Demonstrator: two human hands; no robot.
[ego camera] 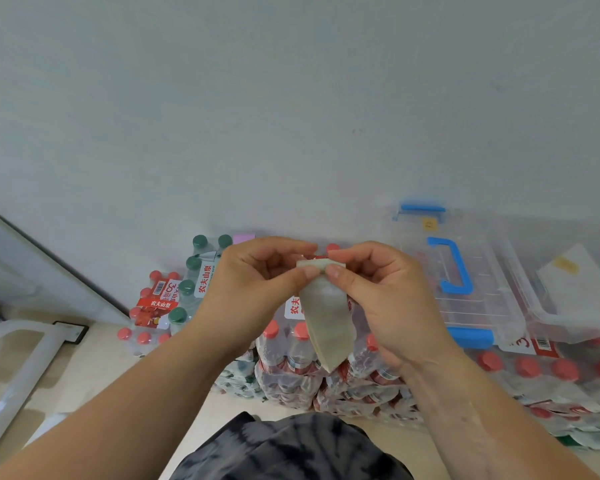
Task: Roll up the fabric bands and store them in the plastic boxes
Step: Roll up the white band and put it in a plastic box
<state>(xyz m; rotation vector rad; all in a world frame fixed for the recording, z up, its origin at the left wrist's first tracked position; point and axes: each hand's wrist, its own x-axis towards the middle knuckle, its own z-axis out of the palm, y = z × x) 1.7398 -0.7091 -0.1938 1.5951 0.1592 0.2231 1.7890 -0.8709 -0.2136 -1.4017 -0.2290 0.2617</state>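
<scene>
Fabric band (326, 317) pinched at top between both hands' fingers (310, 271), hanging below.

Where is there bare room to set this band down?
Bare floor between the white frame and the bottle packs; also the box lid beside its blue handle. Below the band, those packs crowd everything.

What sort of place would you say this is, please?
Probably a storeroom: shrink-wrapped bottle packs are stacked on the floor against a bare wall, with clear plastic boxes resting on them.
</scene>
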